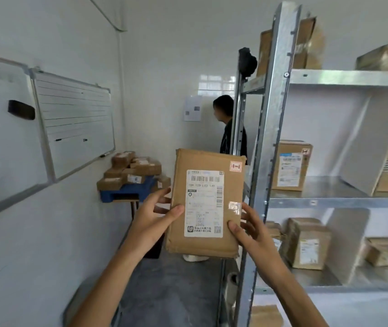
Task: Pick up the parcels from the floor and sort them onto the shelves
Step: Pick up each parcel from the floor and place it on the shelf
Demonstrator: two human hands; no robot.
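Note:
I hold a flat brown cardboard parcel upright in front of me, its white shipping label facing me. My left hand grips its left edge, thumb on the front. My right hand grips the lower right corner, thumb on the label's corner. The parcel hangs just left of the metal shelf unit's front post. The shelves to the right carry several brown parcels on three levels.
A pile of parcels lies on a blue pallet at the back left. A person stands beyond the shelf end. Whiteboards hang on the left wall. Grey floor runs along the aisle below.

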